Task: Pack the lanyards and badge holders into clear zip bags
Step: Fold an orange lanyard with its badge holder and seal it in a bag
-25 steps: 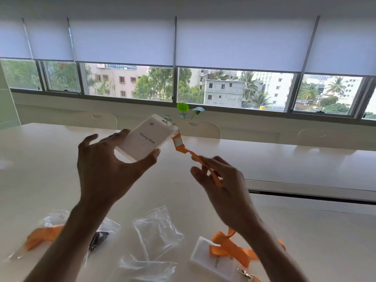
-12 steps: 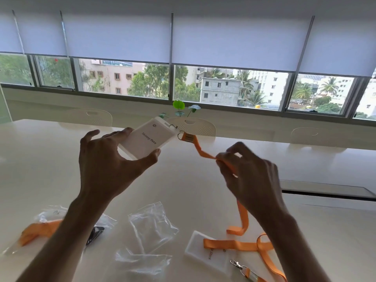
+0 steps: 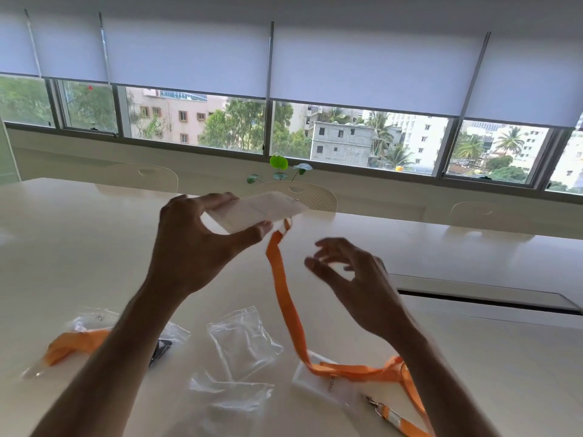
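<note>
My left hand [image 3: 192, 247] holds a white badge holder [image 3: 257, 209] in the air between thumb and fingers, tilted nearly flat. An orange lanyard [image 3: 285, 298] hangs from the holder's clip down to the table. My right hand [image 3: 356, 279] hovers to the right of the strap with fingers spread and nothing in it. Two empty clear zip bags [image 3: 243, 339] [image 3: 230, 392] lie on the white table [image 3: 473, 373] below. A second badge holder [image 3: 318, 383] lies under the lanyard's loose end. At the left lies a filled zip bag [image 3: 79, 342] with an orange lanyard inside.
A metal clip with an orange strap end [image 3: 391, 414] lies at the lower right. Pale chairs [image 3: 299, 193] stand along the table's far side, below the window. A long dark slot [image 3: 482, 298] runs across the table at the right.
My right hand has let go of the orange strap and opened; the strap now hangs straight down. My left hand has tilted the badge holder flatter.
</note>
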`<state>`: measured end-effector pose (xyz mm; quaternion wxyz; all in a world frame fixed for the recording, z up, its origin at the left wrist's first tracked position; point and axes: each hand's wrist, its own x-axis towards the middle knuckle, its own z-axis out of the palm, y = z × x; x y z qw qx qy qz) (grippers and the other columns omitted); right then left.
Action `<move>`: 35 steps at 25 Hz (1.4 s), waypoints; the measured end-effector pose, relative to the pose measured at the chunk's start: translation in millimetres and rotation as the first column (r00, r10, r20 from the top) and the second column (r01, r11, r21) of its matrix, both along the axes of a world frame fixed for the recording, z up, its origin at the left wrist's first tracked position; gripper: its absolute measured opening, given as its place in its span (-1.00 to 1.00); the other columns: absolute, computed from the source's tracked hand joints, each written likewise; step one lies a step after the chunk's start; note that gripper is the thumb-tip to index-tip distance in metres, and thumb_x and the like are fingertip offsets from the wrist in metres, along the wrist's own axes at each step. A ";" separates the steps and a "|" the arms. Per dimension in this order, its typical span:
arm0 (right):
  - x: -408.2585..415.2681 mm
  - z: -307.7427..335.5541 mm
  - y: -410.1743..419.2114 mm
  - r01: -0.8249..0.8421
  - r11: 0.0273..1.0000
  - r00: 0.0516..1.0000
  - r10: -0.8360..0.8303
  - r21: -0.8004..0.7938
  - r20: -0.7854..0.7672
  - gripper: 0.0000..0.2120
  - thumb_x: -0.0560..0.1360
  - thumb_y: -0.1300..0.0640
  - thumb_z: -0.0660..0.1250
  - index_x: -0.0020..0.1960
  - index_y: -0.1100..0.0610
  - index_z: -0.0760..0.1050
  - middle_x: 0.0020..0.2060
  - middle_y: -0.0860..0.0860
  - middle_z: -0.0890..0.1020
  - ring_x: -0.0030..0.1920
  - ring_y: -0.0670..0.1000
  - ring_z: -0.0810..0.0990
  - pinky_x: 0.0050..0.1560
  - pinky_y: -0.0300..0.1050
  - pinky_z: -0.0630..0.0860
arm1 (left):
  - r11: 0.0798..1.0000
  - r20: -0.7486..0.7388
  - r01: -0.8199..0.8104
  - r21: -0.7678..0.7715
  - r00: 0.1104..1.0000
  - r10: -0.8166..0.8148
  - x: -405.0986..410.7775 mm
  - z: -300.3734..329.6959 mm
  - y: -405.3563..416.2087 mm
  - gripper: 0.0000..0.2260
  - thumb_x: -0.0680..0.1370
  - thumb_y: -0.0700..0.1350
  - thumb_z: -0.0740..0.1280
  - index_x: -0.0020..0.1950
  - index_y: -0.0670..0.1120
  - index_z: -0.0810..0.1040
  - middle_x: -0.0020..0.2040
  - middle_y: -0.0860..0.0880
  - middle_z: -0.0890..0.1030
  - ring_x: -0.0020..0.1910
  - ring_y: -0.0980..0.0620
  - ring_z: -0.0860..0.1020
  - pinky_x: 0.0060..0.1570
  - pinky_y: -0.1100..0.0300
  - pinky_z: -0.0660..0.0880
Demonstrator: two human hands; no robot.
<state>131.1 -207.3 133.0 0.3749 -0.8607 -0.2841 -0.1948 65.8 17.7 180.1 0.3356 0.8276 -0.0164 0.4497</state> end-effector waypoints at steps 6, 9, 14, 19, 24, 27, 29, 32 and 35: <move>20.5 16.0 23.9 -0.357 0.796 0.861 0.483 0.488 -0.157 -0.84 0.53 0.16 0.34 0.10 0.14 0.58 -0.05 0.03 0.69 -0.04 -0.10 0.67 -0.02 -0.28 0.56 | 0.972 -0.034 0.228 -0.054 0.973 -0.230 0.5 -3.0 -11.1 -0.48 0.20 0.29 0.44 0.10 0.13 0.57 0.01 0.14 0.59 0.04 0.08 0.52 -0.14 0.46 0.33; 25.0 23.4 12.1 -0.263 0.734 0.904 0.414 0.626 -0.106 -0.90 0.52 0.16 0.38 -0.13 0.13 0.66 -0.31 -0.01 0.66 -0.32 -0.04 0.61 -0.17 -0.18 0.55 | 0.950 0.060 0.282 -0.130 0.959 -0.277 -2.4 2.7 2.6 -0.54 0.17 0.34 0.46 0.01 0.22 0.60 -0.07 0.27 0.65 -0.02 0.23 0.56 -0.10 0.41 0.44; 34.5 41.5 -19.3 -0.141 0.866 0.989 0.144 0.480 0.032 -0.90 0.43 -0.02 0.46 -0.16 0.00 0.67 -0.45 -0.05 0.56 -0.46 -0.08 0.47 -0.37 -0.26 0.39 | 0.946 0.159 0.268 -0.180 0.957 -0.241 -2.6 8.4 21.0 -0.65 0.21 0.31 0.47 -0.06 0.29 0.58 -0.12 0.40 0.62 -0.11 0.33 0.56 -0.10 0.49 0.44; 17.4 23.0 -6.7 -0.100 0.893 0.995 0.097 0.439 0.029 -0.86 0.45 -0.08 0.42 -0.02 -0.09 0.63 -0.38 -0.09 0.60 -0.52 -0.11 0.45 -0.48 -0.23 0.39 | 0.948 0.149 0.250 -0.195 0.963 -0.223 5.9 0.4 11.3 -0.56 0.19 0.34 0.48 0.00 0.26 0.55 -0.14 0.46 0.58 -0.06 0.34 0.54 -0.06 0.42 0.44; -28.2 -17.7 21.3 0.103 0.970 0.901 0.002 -0.218 0.433 -0.83 0.63 0.02 0.22 0.17 0.01 0.50 -0.11 -0.07 0.68 -0.35 -0.01 0.64 -0.34 -0.02 0.60 | 0.980 0.095 0.153 -0.127 0.985 -0.141 10.7 -8.8 0.6 -0.43 0.21 0.24 0.49 0.16 0.06 0.56 -0.03 0.16 0.62 -0.04 0.08 0.52 0.00 0.37 0.42; -51.8 -13.8 28.6 0.103 0.896 0.901 0.099 -0.431 0.421 -0.92 0.59 0.10 0.32 0.08 0.02 0.46 -0.29 -0.08 0.62 -0.49 -0.10 0.48 -0.44 -0.18 0.50 | 0.980 0.076 -0.013 0.200 0.997 -0.002 12.2 -15.5 -7.5 -0.37 0.27 0.23 0.46 0.23 -0.08 0.54 0.07 -0.06 0.66 0.02 -0.07 0.57 0.33 0.02 0.27; -63.4 7.6 25.8 -0.054 0.922 0.970 0.139 -0.383 0.199 -0.93 0.62 0.04 0.20 0.02 -0.06 0.46 -0.31 -0.12 0.60 -0.47 -0.12 0.50 -0.43 -0.18 0.48 | 0.911 0.073 -0.052 0.409 0.997 0.024 14.4 -18.6 -9.2 -0.37 0.30 0.22 0.46 0.23 -0.13 0.53 0.10 -0.08 0.66 0.10 -0.11 0.60 0.41 -0.08 0.09; -60.1 45.9 16.6 -0.325 0.942 0.907 0.335 0.080 -0.256 -0.75 0.62 0.21 0.19 -0.09 -0.03 0.58 -0.41 -0.08 0.55 -0.48 -0.13 0.49 -0.45 -0.27 0.44 | 0.806 0.107 -0.033 0.590 0.994 -0.037 17.9 -24.3 -15.5 -0.38 0.30 0.14 0.55 0.23 -0.17 0.55 0.12 -0.09 0.65 0.15 -0.11 0.59 0.42 -0.16 0.10; -37.8 81.0 3.4 -0.330 0.912 0.839 0.401 0.243 -0.368 -0.79 0.60 0.27 0.22 -0.08 0.11 0.61 -0.38 0.01 0.58 -0.47 -0.08 0.53 -0.40 -0.25 0.49 | 0.740 0.089 0.050 0.671 0.985 -0.147 21.0 -32.1 -28.2 -0.35 0.24 0.08 0.61 0.23 -0.19 0.57 0.15 -0.13 0.64 0.18 -0.13 0.59 0.40 -0.25 0.15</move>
